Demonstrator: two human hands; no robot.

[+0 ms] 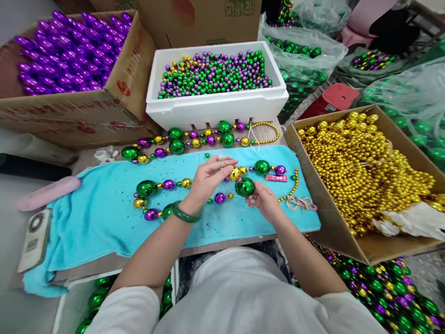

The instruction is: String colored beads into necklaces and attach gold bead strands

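Observation:
My left hand [210,178], with a green bangle [187,213] on its wrist, is closed at the fingertips around a gold bead [234,173]. My right hand [264,200] pinches a large green bead [244,187] from its right side, just below the gold one. Thin clear thread hangs near the right fingers. Both beads are above a turquoise towel [104,222], where a bead strand [168,184] of green, purple and gold lies in a loop to the left. More of it, with a purple bead [280,170], lies to the right.
A finished-looking bead necklace [193,142] lies behind the towel. A white foam box [215,109] of small beads stands at the back, a carton [132,79] of purple beads back left, and a carton [333,232] of gold beads right. Scissors [301,204] and a pink lighter-like object [276,178] lie on the towel.

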